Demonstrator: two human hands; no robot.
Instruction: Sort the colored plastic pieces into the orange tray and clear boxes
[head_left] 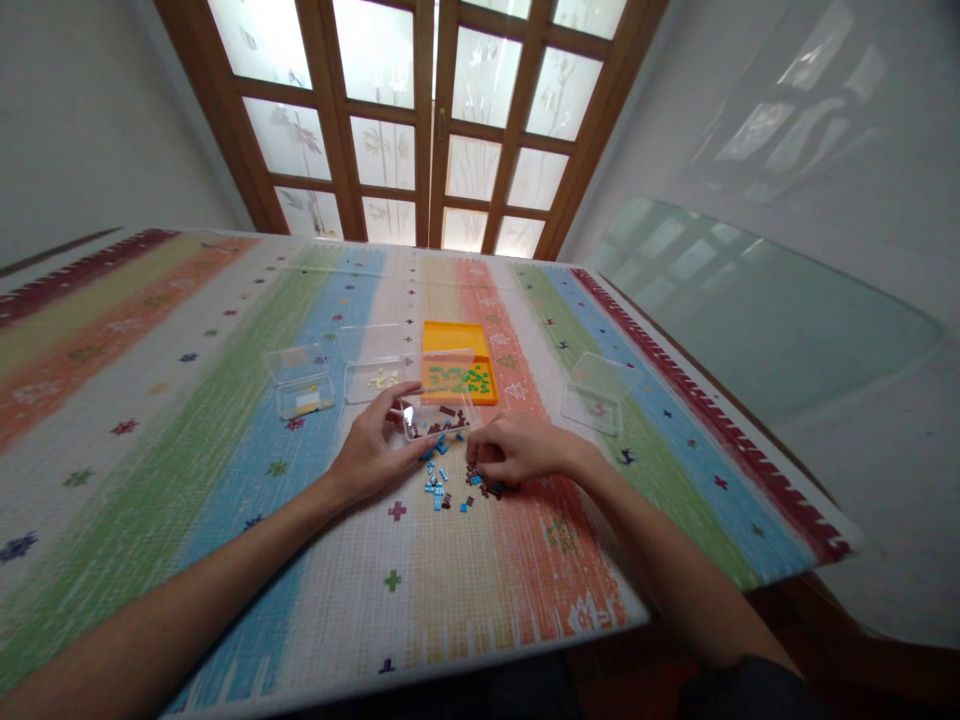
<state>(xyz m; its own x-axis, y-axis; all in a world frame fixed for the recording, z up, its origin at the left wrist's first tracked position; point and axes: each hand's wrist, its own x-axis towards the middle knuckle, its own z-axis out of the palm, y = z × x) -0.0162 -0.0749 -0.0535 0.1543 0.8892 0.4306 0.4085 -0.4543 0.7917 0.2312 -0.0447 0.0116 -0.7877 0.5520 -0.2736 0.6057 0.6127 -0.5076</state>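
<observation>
My left hand [373, 445] grips the left side of a clear plastic box [470, 421], its thumb along the front and fingers behind. Small brown building bricks [451, 412] lie inside that box. Just to the right, my right hand [511, 447] is bent down over a loose pile, fingertips pinched together; what they hold, if anything, is hidden. Blue bricks [438, 490] are scattered on the cloth in front of the box. Dark brown bricks [491, 490] mixed with some blue lie beneath my right hand.
Behind the box stands an open orange case [456, 338] with green bricks. Left of it are clear boxes, one with pale pieces [382, 379], another with a yellow piece [307, 402]. A further open clear box [592, 408] sits right. A striped cloth [360, 600] covers the table.
</observation>
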